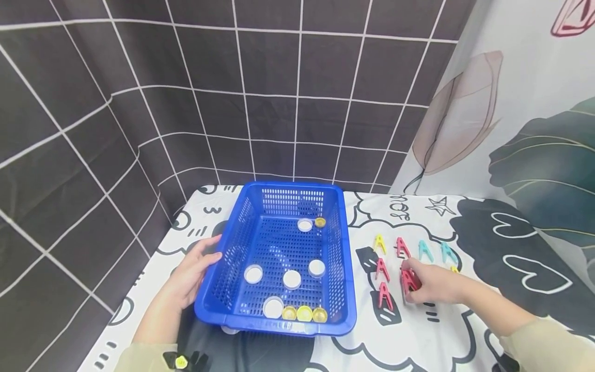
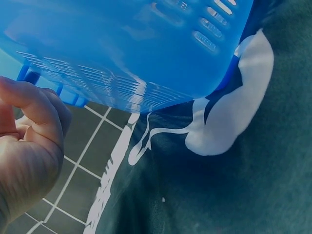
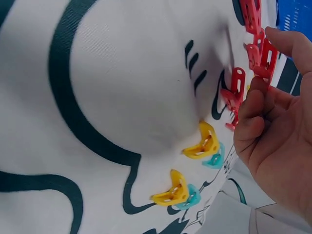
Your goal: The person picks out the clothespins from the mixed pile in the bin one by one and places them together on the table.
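Note:
A red clothespin (image 1: 410, 282) is pinched between the thumb and fingers of my right hand (image 1: 432, 283), low over the table. In the right wrist view, the pinched clothespin (image 3: 267, 58) and my right hand (image 3: 278, 117) are seen close up. Around it stand red clothespins (image 1: 385, 296), a yellow clothespin (image 1: 379, 243) and teal clothespins (image 1: 425, 250). My left hand (image 1: 190, 271) rests by the left rim of a blue basket (image 1: 348, 279), its thumb and forefinger at the edge. The left wrist view shows this hand (image 2: 31, 131) with loosely bent fingers beside the basket (image 2: 122, 48).
Inside the basket lie several white caps (image 1: 292, 279), gold caps (image 1: 319, 314) and a yellow cap (image 1: 304, 313). A white round piece (image 1: 230, 330) peeks out under its front edge. The patterned tablecloth (image 1: 386, 343) meets a dark grid-patterned curtain (image 1: 274, 119) behind.

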